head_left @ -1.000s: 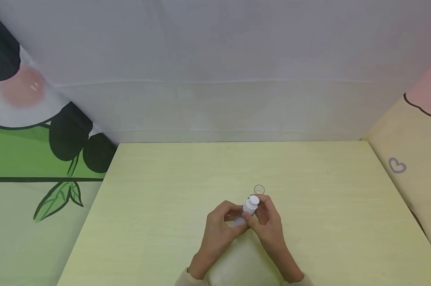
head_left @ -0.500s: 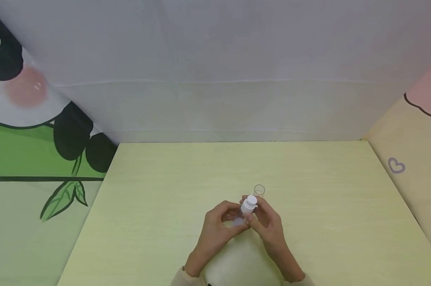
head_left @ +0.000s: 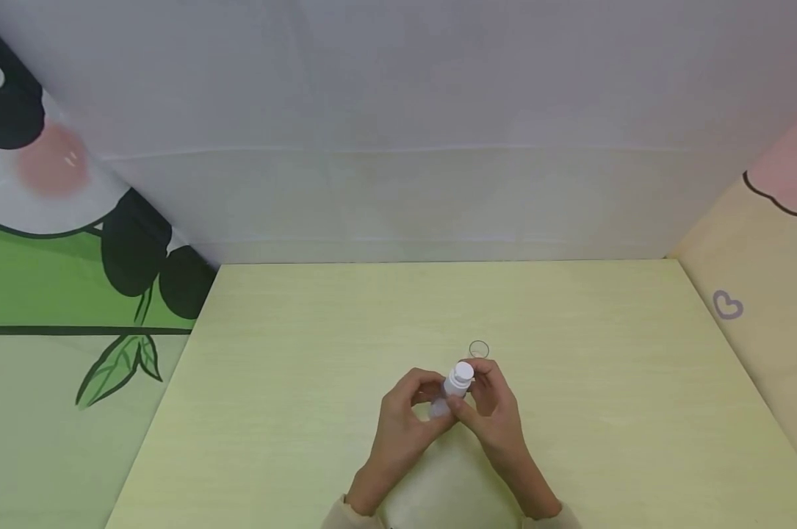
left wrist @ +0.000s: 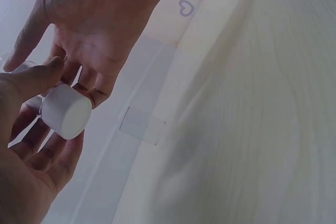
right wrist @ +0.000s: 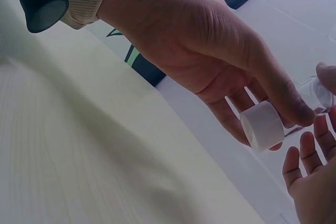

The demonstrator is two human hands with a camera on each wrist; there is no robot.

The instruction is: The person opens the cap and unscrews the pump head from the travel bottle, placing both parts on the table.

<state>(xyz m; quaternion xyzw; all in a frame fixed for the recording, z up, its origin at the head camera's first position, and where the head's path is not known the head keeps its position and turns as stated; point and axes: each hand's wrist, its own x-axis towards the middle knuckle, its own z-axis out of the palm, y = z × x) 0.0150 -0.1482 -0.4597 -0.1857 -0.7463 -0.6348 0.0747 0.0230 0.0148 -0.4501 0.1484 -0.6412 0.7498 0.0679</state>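
Both hands meet low in the middle of the head view, around a small bottle (head_left: pixel 460 376). One end is a white cylinder (left wrist: pixel 65 113) that looks like a cap; the other end (right wrist: pixel 317 94) is see-through. In the head view the white end tilts away from the person, towards the upper right. My left hand (head_left: pixel 401 419) grips the bottle from the left, thumb and fingers curled at the clear end. On the opposite side my right hand (head_left: pixel 497 420) pinches it with thumb and index finger. Fingers cover much of the bottle's middle.
Just beyond the right fingers, a clear cup-like cylinder (head_left: pixel 480 349) with a thin dark rim stands on the pale yellow table (head_left: pixel 292 353). A grey backdrop (head_left: pixel 405 198) rises at the far edge, with printed panels left and right.
The bottle has shifted slightly left in the hands. The right fingers showed left of the white end half a second ago and are now back on its right. The clear cylinder stays put.
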